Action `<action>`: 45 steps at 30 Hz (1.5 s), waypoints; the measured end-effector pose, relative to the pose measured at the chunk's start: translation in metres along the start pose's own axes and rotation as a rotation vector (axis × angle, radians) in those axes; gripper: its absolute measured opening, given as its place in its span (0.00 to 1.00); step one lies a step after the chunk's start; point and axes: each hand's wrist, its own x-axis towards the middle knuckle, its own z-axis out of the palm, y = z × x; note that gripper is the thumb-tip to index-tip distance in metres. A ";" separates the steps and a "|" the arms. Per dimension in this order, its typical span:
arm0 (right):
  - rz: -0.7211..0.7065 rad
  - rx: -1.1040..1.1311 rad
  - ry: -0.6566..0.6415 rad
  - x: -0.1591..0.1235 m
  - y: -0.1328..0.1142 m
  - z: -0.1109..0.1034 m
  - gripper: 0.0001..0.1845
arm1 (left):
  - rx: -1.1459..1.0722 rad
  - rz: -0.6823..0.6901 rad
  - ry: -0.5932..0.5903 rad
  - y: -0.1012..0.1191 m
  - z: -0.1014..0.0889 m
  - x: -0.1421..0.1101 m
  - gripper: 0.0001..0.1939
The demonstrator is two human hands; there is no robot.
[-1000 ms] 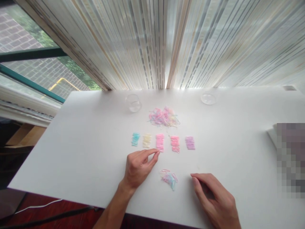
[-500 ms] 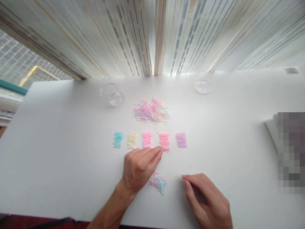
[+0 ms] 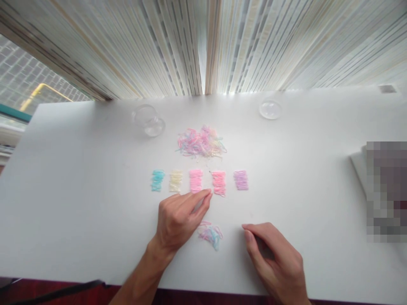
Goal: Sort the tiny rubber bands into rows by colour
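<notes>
On the white table (image 3: 79, 178) lie five sorted rows of small elastic bands: blue (image 3: 157, 180), yellow (image 3: 175, 181), pink (image 3: 196, 181), darker pink (image 3: 219, 182) and purple (image 3: 241, 179). A mixed heap of bands (image 3: 201, 142) lies behind them. A small mixed clump (image 3: 210, 233) lies near the front. My left hand (image 3: 179, 219) has its fingers pinched together, tips between the two pink rows; what it pinches is too small to see. My right hand (image 3: 275, 258) rests curled on the table to the right of the small clump, fingertips down.
A clear glass jar (image 3: 149, 120) lies on its side at the back left. A clear round lid (image 3: 270, 109) sits at the back right. A flat white thing (image 3: 358, 165) lies at the right edge, partly blurred out. Striped curtains hang behind the table.
My left hand went from the pink row to the darker pink row, then drew back a little to the gap between them. The view shifted. My right hand stayed put.
</notes>
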 end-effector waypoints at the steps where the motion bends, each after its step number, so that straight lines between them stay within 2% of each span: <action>1: 0.004 -0.004 0.002 0.000 0.000 0.000 0.07 | 0.002 0.008 0.017 -0.001 -0.004 -0.002 0.04; 4: 0.010 -0.022 0.011 -0.001 0.002 0.001 0.06 | -0.013 0.023 0.020 -0.003 -0.019 -0.012 0.04; 8: -0.012 -0.044 0.016 -0.002 0.003 0.002 0.05 | -0.084 0.000 -0.125 -0.006 -0.037 -0.038 0.07; 11: -0.030 -0.051 0.012 -0.002 0.003 0.003 0.05 | -0.087 -0.010 -0.199 -0.005 -0.041 -0.056 0.09; 18: -0.071 -0.074 0.011 -0.001 0.005 0.008 0.05 | -0.011 -0.011 -0.085 0.002 -0.027 -0.068 0.12; 22: -0.086 -0.078 0.034 0.001 0.004 0.009 0.06 | -0.028 -0.013 -0.073 0.000 -0.025 -0.069 0.13; 26: -0.133 -0.054 0.048 -0.001 -0.003 0.011 0.07 | -0.147 -0.038 -0.085 -0.003 -0.031 -0.071 0.11; 29: -0.187 -0.007 0.010 -0.001 -0.012 0.018 0.06 | -0.291 -0.061 -0.123 -0.002 -0.033 -0.071 0.09; 35: -0.297 0.100 -0.049 0.006 -0.023 0.038 0.07 | -0.479 -0.074 -0.166 0.006 -0.025 -0.067 0.07; 45: -0.282 0.159 -0.033 0.009 -0.018 0.041 0.07 | -0.591 -0.134 -0.107 0.005 -0.019 -0.069 0.06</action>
